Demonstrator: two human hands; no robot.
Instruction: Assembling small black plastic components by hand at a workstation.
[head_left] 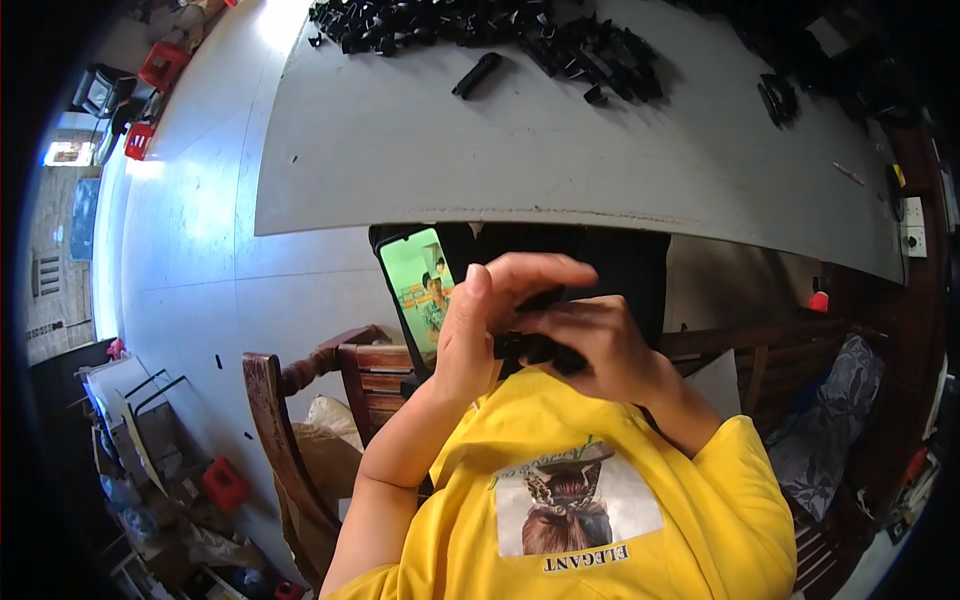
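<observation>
My left hand [478, 318] is raised over my lap. Its thumb points up, and its fingers bend to the right over a small black plastic part [512, 346] at the palm. Close by on the right, my right hand [603, 345] curls its fingers round the same dark area, gripping the black part. The fingers hide most of its shape, and dark clothing behind blurs its outline. A phone [416, 285] with a lit, greenish picture leans in my lap, just left of my left hand.
Ahead is a grey table [400, 160] with a heap of black plastic parts [430, 25] along its far side. A single black piece [477, 75] lies apart. A wooden chair [270, 400] is at the left, and a power socket [914, 228] sits at the right edge.
</observation>
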